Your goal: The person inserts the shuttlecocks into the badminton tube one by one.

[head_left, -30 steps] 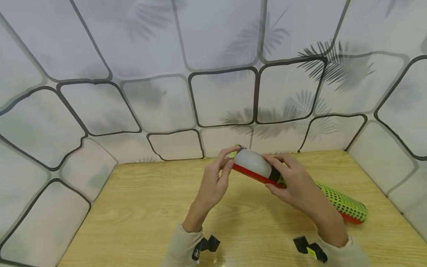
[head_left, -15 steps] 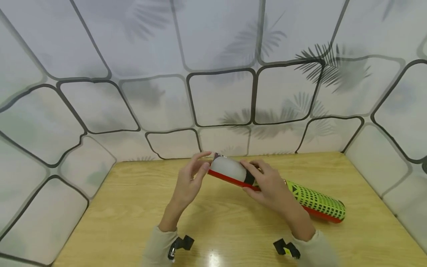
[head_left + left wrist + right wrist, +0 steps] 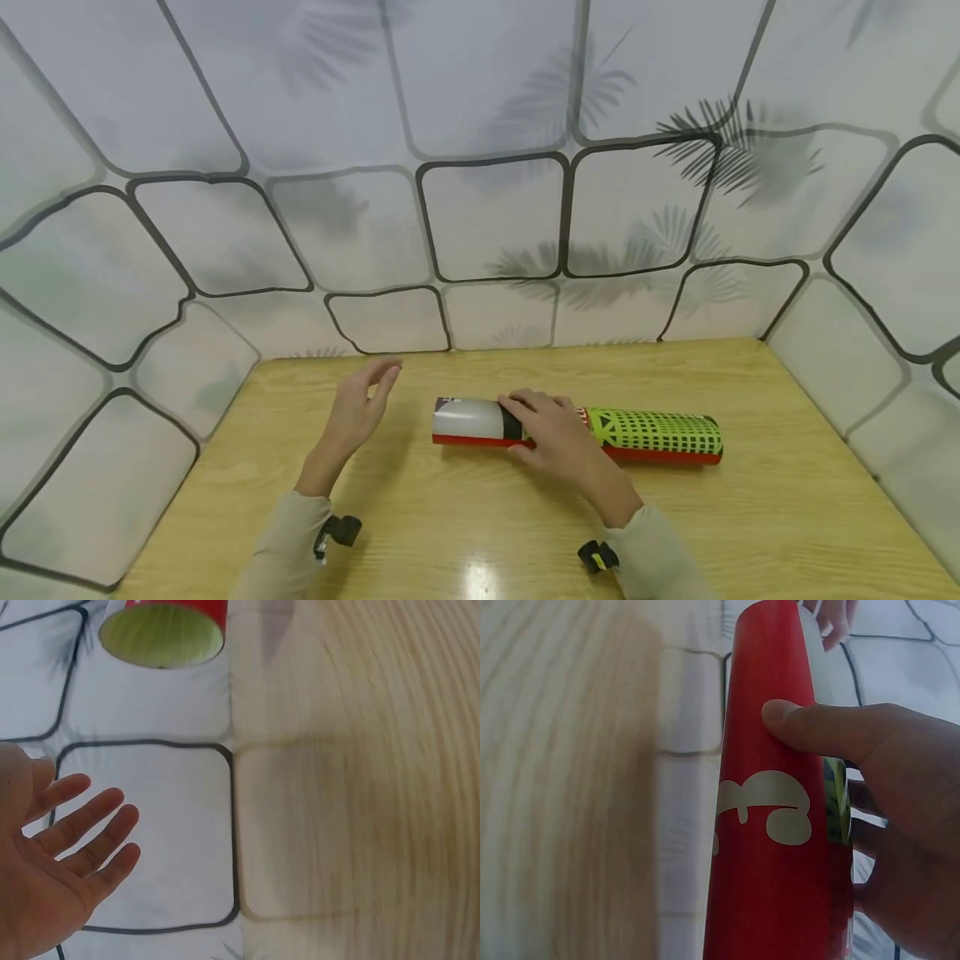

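Observation:
A long tube, like a shuttlecock tube point(image 3: 660, 435), lies lengthwise across the middle of the wooden table. Its upper side is grey, black and patterned lime green, with red along the near side. My right hand point(image 3: 558, 437) grips it around the black band. In the right wrist view the thumb point(image 3: 802, 724) presses the red side while the fingers wrap the far side, partly hidden. My left hand point(image 3: 356, 408) hovers apart from the tube's left end, holding nothing, fingers loosely bent. The left wrist view shows the tube's round yellow-green end point(image 3: 161, 637) ahead of that hand.
The light wooden table point(image 3: 300, 467) reaches back to a pale wall covering point(image 3: 495, 217) with dark rounded outlines and leaf prints. Similar covering closes in the left and right sides. Both wrists carry small black devices, one on the left cuff point(image 3: 337, 531).
The tube has come down and swung from a slant to nearly level, shifting left with my right hand. My left hand has let go of its left end and moved away left.

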The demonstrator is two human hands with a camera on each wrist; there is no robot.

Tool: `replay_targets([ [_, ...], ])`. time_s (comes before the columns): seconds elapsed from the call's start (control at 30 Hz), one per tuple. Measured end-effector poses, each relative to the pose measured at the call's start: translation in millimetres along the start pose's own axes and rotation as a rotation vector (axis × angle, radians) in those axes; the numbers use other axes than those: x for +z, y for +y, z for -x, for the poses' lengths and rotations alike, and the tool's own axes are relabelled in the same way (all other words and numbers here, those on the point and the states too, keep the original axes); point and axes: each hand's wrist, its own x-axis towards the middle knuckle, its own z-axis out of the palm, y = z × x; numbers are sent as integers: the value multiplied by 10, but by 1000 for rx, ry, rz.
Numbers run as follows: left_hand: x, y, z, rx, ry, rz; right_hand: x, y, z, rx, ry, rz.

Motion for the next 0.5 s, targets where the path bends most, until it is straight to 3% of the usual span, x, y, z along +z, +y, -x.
replay_targets([
  [0.23, 4, -160, -53, -37, -36, -84, 90, 4, 15, 10, -51, 37],
  [0.5, 34, -223, -144, -56, -158, -193, 81, 56, 74, 36, -74, 47],
])
